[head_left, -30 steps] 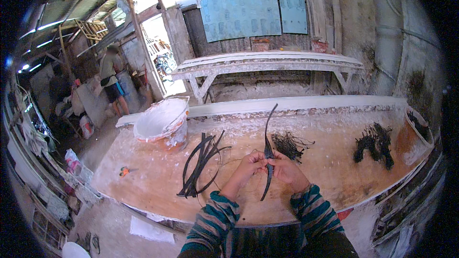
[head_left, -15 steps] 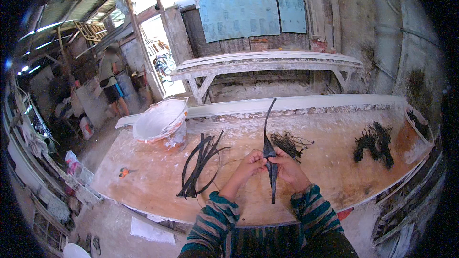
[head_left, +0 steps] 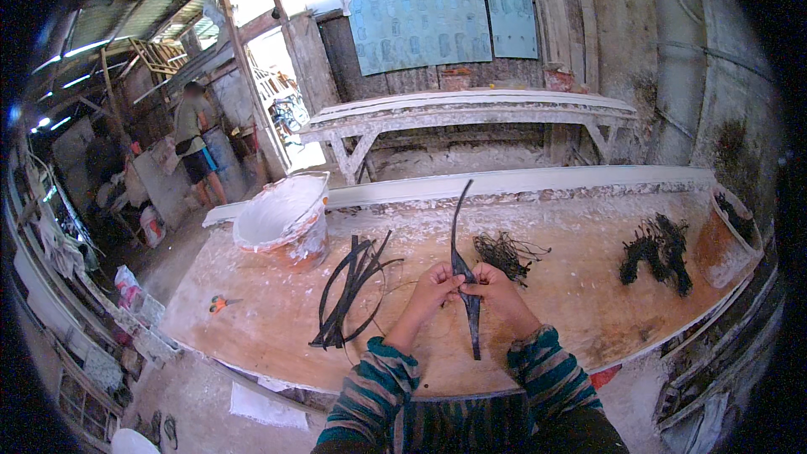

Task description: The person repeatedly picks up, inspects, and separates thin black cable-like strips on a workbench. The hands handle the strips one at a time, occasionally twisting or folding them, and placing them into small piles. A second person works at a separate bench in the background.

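Between my two hands is a long, thin black strip (head_left: pixel 472 319), held upright over the table, its upper end tapering and curving away from me. The fingers of my left hand (head_left: pixel 438 284) pinch its widened middle from the left. From the other side my right hand (head_left: pixel 494 287) pinches the same spot, thumb laid across it. My fingertips nearly meet there and hide part of the strip. Several flat black strips (head_left: pixel 353 286) lie loosely piled left of my hands. Just beyond my right hand rests a tangle of short black strands (head_left: pixel 504 254).
A powder-coated bucket (head_left: pixel 282 227) stands at the table's back left, with orange-handled scissors (head_left: pixel 220 304) nearer. Bundles of knotted black strands (head_left: pixel 660 254) and a tipped orange bucket (head_left: pixel 725 240) occupy the right end. A white-dusted bench (head_left: pixel 471 109) stands behind; a person (head_left: pixel 195 139) stands far left.
The strip has shifted slightly left, its upper end swinging leftward. My right hand has turned a little, and both hands still pinch the strip's middle.
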The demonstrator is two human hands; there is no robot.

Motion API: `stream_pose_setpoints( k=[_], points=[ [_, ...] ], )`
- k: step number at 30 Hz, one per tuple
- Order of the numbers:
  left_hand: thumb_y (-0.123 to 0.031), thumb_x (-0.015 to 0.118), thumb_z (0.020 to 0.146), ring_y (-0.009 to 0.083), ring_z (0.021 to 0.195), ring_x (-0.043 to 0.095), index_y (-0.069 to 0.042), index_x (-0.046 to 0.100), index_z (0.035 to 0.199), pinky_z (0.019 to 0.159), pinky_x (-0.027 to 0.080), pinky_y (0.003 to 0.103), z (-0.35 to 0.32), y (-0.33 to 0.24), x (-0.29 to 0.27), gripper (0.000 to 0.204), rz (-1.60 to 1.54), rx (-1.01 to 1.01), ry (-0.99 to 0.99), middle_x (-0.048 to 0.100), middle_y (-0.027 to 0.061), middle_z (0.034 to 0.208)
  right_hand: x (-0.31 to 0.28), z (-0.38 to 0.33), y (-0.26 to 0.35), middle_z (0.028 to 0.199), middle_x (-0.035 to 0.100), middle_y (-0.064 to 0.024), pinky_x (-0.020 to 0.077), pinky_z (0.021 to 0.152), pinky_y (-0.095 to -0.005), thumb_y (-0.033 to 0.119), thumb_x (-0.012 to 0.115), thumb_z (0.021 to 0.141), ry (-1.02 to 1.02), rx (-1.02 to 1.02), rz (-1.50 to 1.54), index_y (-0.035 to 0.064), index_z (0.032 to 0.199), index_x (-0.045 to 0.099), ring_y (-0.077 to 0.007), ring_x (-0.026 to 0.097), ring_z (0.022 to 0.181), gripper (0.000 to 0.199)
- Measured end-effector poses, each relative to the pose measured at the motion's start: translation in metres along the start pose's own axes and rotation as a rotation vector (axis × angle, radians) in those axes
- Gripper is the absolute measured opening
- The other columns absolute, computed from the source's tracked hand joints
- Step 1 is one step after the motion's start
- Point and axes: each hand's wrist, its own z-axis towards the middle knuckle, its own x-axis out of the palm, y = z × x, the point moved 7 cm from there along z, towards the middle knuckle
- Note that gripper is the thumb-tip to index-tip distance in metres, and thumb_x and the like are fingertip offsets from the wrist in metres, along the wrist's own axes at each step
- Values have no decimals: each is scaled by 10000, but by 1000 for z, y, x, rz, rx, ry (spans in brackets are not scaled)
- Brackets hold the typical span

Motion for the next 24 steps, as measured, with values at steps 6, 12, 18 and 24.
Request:
stream_pose_setpoints(
  k=[6,12,18,24],
  points=[
    [-138,593,810,47,634,533,-91,513,772,531,446,183,-4,-5,2,100,-2,6,-5,568,-32,732,3,-2,4,733,547,21,393,552,-180,39,590,783,-33,30,132,83,777,506,-54,517,649,95],
    [-154,582,819,48,618,497,-98,489,712,547,473,216,-5,-1,0,153,8,-119,-58,512,-43,692,1,-5,10,720,550,29,392,547,-188,72,594,792,-77,18,256,101,770,513,-53,520,649,89],
    [-169,573,828,63,615,505,-93,487,730,558,486,240,-5,-3,1,151,-32,-103,-73,500,-35,688,-8,-2,6,708,540,37,392,550,-195,84,589,797,-94,-49,184,109,771,512,-50,515,643,86],
    [-174,582,822,83,623,539,-97,467,753,552,480,241,-6,-1,3,154,110,-107,20,493,-25,689,-1,-6,19,715,535,40,390,580,-194,77,579,800,-132,-26,157,107,786,518,-46,510,662,69]
  ],
)
